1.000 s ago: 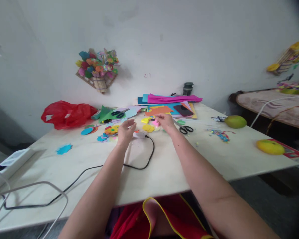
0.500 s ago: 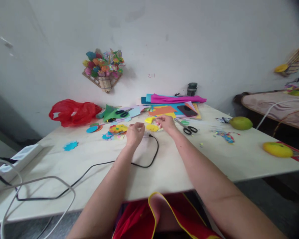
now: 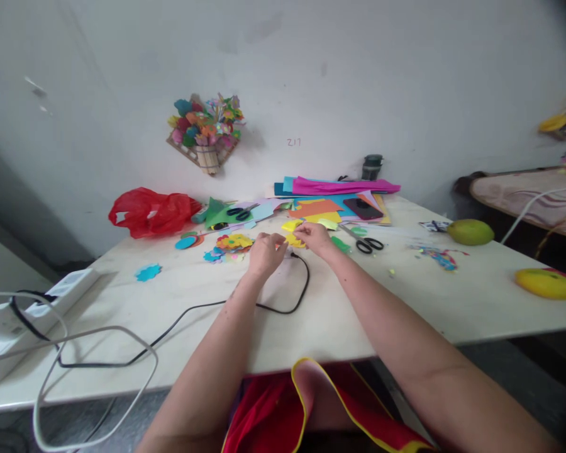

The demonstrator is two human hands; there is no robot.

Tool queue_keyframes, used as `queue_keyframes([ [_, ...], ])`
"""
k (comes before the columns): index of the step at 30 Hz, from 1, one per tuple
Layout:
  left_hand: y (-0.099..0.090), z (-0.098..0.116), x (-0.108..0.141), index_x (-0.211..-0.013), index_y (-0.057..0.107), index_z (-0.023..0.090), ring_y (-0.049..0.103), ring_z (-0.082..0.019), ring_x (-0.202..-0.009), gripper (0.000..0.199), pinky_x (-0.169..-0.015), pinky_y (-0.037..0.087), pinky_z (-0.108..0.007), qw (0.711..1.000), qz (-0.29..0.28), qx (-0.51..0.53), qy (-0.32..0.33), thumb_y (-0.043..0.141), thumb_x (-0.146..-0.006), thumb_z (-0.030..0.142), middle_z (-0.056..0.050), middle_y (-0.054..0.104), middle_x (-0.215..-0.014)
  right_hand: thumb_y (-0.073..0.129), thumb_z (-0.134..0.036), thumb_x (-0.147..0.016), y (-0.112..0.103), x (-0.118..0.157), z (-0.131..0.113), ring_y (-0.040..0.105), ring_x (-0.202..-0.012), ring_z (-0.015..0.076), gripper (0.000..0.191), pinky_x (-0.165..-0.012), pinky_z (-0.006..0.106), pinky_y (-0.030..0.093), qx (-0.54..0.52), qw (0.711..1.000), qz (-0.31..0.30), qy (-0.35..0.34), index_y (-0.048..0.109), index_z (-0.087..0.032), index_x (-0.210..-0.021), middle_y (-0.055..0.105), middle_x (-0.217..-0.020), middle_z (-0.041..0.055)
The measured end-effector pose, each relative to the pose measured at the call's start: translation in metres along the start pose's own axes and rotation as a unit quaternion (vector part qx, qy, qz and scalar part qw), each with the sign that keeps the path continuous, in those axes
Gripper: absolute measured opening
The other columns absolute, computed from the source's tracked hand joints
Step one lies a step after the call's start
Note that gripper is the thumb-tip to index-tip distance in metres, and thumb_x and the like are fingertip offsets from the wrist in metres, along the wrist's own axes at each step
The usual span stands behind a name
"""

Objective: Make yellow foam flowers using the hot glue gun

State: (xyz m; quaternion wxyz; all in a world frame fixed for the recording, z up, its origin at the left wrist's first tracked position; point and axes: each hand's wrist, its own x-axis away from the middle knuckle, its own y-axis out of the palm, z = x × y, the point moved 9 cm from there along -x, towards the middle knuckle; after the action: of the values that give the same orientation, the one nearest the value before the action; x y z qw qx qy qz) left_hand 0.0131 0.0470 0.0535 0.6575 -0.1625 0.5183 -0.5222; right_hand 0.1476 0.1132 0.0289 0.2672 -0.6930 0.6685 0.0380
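Observation:
My left hand (image 3: 266, 253) is above the middle of the table, its thumb and fingertips drawn together. What they hold, if anything, is too small to make out. Facing it, my right hand (image 3: 315, 238) also has its fingertips pinched; the thing in them is hidden. Just beyond the fingertips is a bright yellow piece (image 3: 291, 224). Beneath and between the hands are yellow paper flower shapes (image 3: 296, 241). To the left of my left hand is a pile of colourful paper flower cutouts (image 3: 231, 245). Black-handled scissors (image 3: 370, 244) lie right of my right hand, near a green piece (image 3: 341, 245).
A black cable (image 3: 283, 312) loops in front of my hands from the power strip (image 3: 70, 289). Behind are coloured sheets (image 3: 316, 208), a phone (image 3: 364, 209), more scissors (image 3: 239, 212) and a red plastic bag (image 3: 153, 212). Mangoes (image 3: 470, 232) lie at the right.
The view has swung slightly left. My hands have come closer together, with the right one shifted a little left. The green piece beside my right wrist now shows.

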Motion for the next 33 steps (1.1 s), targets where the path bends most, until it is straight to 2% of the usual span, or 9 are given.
queue_keyframes([
  [3,0.002,-0.003,0.0,-0.089,0.067,0.02,0.057,-0.022,-0.091,0.02,-0.077,0.045,-0.033,1.0,-0.013,-0.015,-0.002,0.053,-0.077,0.03,-0.007,0.068,-0.084,0.056,-0.032,-0.071,0.001,0.0,0.001,0.049,-0.046,0.0077,0.016,-0.041,0.017,0.037,-0.007,1.0,0.003,0.002,0.059,-0.017,-0.067,0.055,-0.054,-0.0022],
  [9,0.005,-0.01,0.0,-0.088,0.068,0.02,0.059,-0.022,-0.084,0.024,-0.076,0.046,-0.034,0.998,-0.031,-0.044,-0.022,0.051,-0.078,0.034,-0.009,0.065,-0.087,0.045,-0.049,-0.078,-0.006,0.004,0.0,0.044,-0.041,0.0075,0.041,-0.042,0.019,0.035,0.016,0.999,0.024,0.016,0.05,-0.018,-0.05,0.047,-0.044,-0.0021],
  [13,0.004,-0.012,0.0,-0.09,0.068,0.021,0.06,-0.022,-0.082,0.025,-0.075,0.046,-0.034,0.997,-0.042,-0.055,-0.033,0.051,-0.078,0.035,-0.009,0.065,-0.088,0.062,-0.036,-0.067,0.002,0.002,0.001,0.049,-0.046,0.01,0.02,-0.042,0.02,0.036,0.033,0.999,0.008,-0.009,0.057,-0.018,-0.06,0.052,-0.05,-0.0025],
  [16,0.002,-0.017,0.0,-0.09,0.068,0.021,0.06,-0.023,-0.08,0.025,-0.073,0.046,-0.034,0.996,-0.044,-0.06,-0.051,0.051,-0.078,0.035,-0.009,0.066,-0.084,0.057,-0.03,-0.07,0.011,0.001,0.005,0.052,-0.049,0.0106,0.013,-0.043,0.02,0.037,0.027,0.999,-0.016,-0.015,0.06,-0.018,-0.069,0.057,-0.057,-0.0012],
  [21,-0.001,-0.027,-0.001,-0.088,0.068,0.021,0.062,-0.023,-0.079,0.024,-0.07,0.045,-0.032,0.995,-0.041,-0.053,-0.076,0.051,-0.077,0.033,-0.008,0.068,-0.08,0.039,-0.042,-0.083,0.009,0.003,0.005,0.044,-0.039,0.0084,0.034,-0.042,0.02,0.035,0.027,1.0,-0.012,-0.001,0.059,-0.017,-0.071,0.052,-0.048,-0.0028],
  [25,-0.003,-0.032,-0.001,-0.088,0.068,0.022,0.062,-0.021,-0.08,0.024,-0.069,0.044,-0.029,0.993,-0.035,-0.063,-0.09,0.051,-0.077,0.034,-0.006,0.069,-0.082,0.048,-0.052,-0.077,0.003,0.005,-0.002,0.045,-0.042,0.0089,0.04,-0.044,0.02,0.035,0.069,0.997,0.008,-0.029,0.054,-0.017,-0.057,0.049,-0.045,-0.0023],
  [28,-0.006,-0.035,-0.001,-0.09,0.068,0.023,0.062,-0.02,-0.081,0.026,-0.07,0.044,-0.027,0.991,-0.031,-0.074,-0.109,0.049,-0.078,0.036,-0.005,0.069,-0.085,0.057,-0.044,-0.072,0.003,0.004,-0.005,0.049,-0.048,0.0101,0.033,-0.049,0.021,0.039,0.096,0.994,0.015,-0.057,0.055,-0.017,-0.054,0.053,-0.048,-0.001],
  [31,-0.009,-0.039,-0.001,-0.091,0.068,0.023,0.061,-0.02,-0.083,0.027,-0.07,0.043,-0.027,0.988,-0.031,-0.081,-0.125,0.048,-0.078,0.036,-0.005,0.069,-0.084,0.056,-0.028,-0.072,0.003,0.001,-0.003,0.054,-0.054,0.0114,0.015,-0.054,0.023,0.043,0.083,0.994,0.021,-0.063,0.063,-0.016,-0.066,0.061,-0.06,0.0009],
  [33,-0.011,-0.043,-0.002,-0.09,0.069,0.022,0.061,-0.02,-0.083,0.027,-0.07,0.043,-0.027,0.987,-0.03,-0.083,-0.135,0.048,-0.078,0.036,-0.005,0.069,-0.083,0.056,-0.022,-0.071,0.003,-0.001,0.0,0.056,-0.055,0.0115,0.012,-0.054,0.024,0.045,0.058,0.997,0.029,-0.047,0.066,-0.017,-0.074,0.064,-0.068,0.002],
])
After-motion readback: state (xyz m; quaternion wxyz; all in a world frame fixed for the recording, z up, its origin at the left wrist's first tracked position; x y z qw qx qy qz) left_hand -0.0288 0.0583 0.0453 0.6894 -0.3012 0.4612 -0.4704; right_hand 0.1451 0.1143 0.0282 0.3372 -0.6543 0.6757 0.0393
